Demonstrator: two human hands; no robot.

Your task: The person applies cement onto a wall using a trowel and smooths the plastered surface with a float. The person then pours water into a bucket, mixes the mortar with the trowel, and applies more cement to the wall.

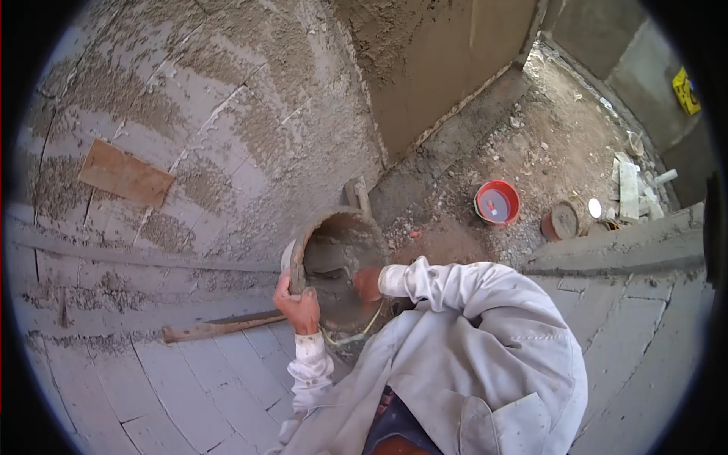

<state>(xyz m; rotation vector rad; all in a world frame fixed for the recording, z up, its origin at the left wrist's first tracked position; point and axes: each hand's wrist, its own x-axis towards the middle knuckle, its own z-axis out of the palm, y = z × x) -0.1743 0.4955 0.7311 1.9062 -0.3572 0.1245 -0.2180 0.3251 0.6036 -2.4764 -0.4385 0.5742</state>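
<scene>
A mortar-caked bucket stands in front of me, its inside coated with wet grey mortar. My left hand grips the bucket's near-left rim, thumb and fingers wrapped over the edge. Inside the bucket is my right hand, closed around what looks like the handle of a trowel. Its flat grey blade lies partly in the mortar, and the handle is mostly hidden by the fingers. A pale yellowish bucket handle hangs down at the near side.
A red bucket with liquid and another mortar-filled bucket stand on the rubble ground to the right. A brown board rests against the partly plastered block wall. A wooden strip lies left of my bucket; block debris is far right.
</scene>
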